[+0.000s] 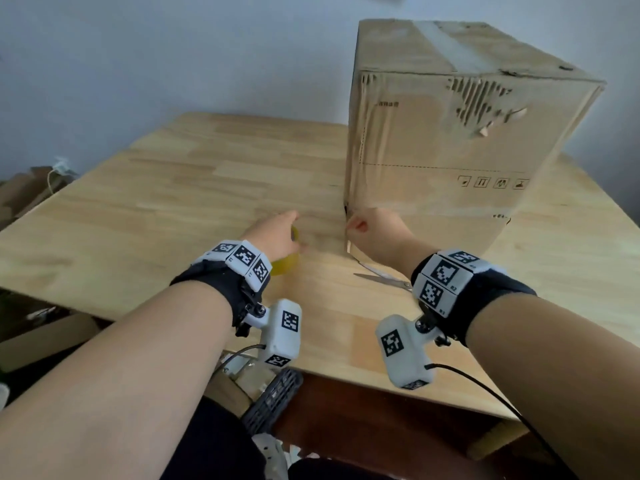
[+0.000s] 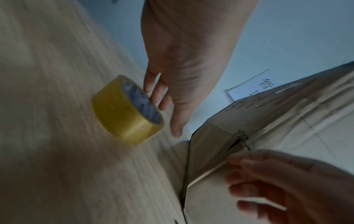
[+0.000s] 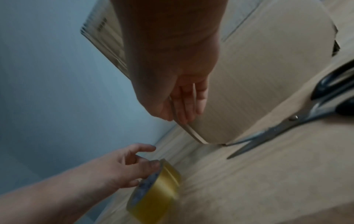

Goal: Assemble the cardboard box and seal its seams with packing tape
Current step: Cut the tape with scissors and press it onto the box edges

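A tall worn cardboard box [image 1: 433,143] stands on the wooden table [image 1: 173,202], with old tape along its top seam. My right hand [image 1: 367,226] is at its lower left corner. There its thumb and fingers [image 3: 184,109] pinch the edge of a bottom flap [image 3: 239,98] that sticks out toward me. A yellow roll of packing tape [image 1: 285,266] stands on its rim on the table left of the box. My left hand [image 2: 164,103] hovers at the roll [image 2: 122,115] with loose fingers that just touch its side face, without gripping it.
Scissors [image 1: 384,277] lie on the table just under my right wrist, their blades pointing toward the box corner. A grey wall is behind the table. Cardboard scraps lie on the floor at the left [image 1: 27,192]. The table's near edge runs below my wrists.
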`<state>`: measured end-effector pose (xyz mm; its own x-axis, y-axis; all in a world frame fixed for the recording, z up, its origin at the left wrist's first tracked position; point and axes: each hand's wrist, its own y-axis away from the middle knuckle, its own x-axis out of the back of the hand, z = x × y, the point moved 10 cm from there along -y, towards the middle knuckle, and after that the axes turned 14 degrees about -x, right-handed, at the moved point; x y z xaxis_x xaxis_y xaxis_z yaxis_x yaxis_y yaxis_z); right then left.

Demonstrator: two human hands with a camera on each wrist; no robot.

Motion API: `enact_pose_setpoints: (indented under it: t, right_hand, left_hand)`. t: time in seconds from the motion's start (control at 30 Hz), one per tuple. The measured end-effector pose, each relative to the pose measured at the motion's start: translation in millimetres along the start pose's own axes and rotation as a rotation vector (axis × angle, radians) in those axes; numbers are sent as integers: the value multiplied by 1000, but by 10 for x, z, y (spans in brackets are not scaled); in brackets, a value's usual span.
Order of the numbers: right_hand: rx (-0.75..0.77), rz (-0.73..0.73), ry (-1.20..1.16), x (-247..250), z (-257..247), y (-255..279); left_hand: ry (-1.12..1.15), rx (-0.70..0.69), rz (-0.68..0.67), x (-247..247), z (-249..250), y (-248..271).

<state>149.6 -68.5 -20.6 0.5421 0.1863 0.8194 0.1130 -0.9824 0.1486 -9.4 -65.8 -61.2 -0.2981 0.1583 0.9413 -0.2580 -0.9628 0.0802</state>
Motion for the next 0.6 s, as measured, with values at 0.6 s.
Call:
enact_pose_setpoints:
  t: [0.6]
  right_hand:
    - [-79, -220, -438, -535, 62, 156]
  left_hand:
    - [286, -113, -67, 30, 377, 158]
